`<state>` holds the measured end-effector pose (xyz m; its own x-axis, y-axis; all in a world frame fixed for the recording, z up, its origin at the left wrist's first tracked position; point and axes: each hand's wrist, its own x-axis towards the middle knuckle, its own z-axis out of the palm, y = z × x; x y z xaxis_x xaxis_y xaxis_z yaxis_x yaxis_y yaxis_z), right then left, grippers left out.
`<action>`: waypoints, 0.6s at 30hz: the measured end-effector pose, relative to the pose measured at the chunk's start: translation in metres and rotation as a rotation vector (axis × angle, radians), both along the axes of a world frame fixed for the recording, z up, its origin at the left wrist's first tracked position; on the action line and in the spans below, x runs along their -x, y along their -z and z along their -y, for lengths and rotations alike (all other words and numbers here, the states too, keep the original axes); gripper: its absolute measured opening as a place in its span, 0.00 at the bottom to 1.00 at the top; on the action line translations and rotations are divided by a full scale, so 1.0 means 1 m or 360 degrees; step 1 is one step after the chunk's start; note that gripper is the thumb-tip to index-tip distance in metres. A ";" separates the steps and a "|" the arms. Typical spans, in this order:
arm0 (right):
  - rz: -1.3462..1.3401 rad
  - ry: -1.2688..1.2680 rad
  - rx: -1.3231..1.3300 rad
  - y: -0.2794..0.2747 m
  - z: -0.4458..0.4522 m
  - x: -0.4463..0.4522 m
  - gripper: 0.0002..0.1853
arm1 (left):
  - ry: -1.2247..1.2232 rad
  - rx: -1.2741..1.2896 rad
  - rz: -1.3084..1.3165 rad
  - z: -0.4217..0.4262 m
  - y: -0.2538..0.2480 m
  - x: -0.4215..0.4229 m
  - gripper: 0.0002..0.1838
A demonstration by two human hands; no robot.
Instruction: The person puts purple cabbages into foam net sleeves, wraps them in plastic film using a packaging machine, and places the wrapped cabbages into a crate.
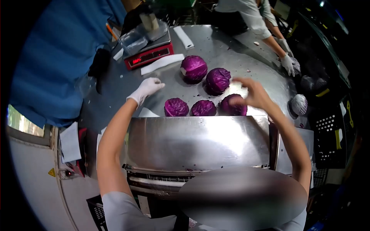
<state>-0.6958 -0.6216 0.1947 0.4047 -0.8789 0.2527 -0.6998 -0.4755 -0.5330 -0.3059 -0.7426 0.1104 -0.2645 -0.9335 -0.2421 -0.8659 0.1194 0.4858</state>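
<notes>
My left hand [148, 88], in a white glove, hovers over the steel table left of the purple cabbages. Its fingers are curled in, and nothing shows in them. My bare right hand [253, 93] is at the right of the group, slightly blurred, with fingers and thumb apart. Its thumb overlaps the lower right cabbage [232, 107]; whether it touches is unclear. Its fingertips are beside the upper right cabbage [218, 81]. Another whole cabbage [194, 68] sits farther back. Along the metal cover's edge are a left cabbage [176, 107] and a middle cabbage [203, 108].
A red scale [149, 56] carrying a clear plastic container stands at the back left, beside white strips [162, 64]. Before me is a metal-topped machine [196, 140]. At the right, a co-worker's gloved hands [288, 63] handle a wrapped item near a net-wrapped cabbage [298, 104] and black crates [327, 133].
</notes>
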 end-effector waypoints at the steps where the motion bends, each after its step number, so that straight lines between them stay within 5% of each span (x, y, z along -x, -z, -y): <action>1: -0.0053 -0.0025 0.0018 0.020 0.037 0.000 0.43 | -0.0032 -0.0018 -0.0004 0.003 0.004 -0.001 0.24; 2: -0.0273 0.0060 0.0085 0.049 0.069 0.001 0.53 | -0.0027 0.0035 0.0068 0.004 0.005 -0.001 0.25; 6: -0.0422 0.0157 -0.0417 0.111 0.122 -0.033 0.60 | -0.0039 0.0231 0.0406 0.020 0.001 -0.009 0.27; 12: -0.0449 0.0464 -0.0215 0.133 0.119 -0.046 0.55 | -0.0205 0.0388 0.0765 0.081 0.037 -0.029 0.25; 18: 0.0923 0.0785 -0.1368 0.101 0.104 -0.033 0.50 | 0.0123 0.0326 0.0812 0.112 0.038 0.016 0.27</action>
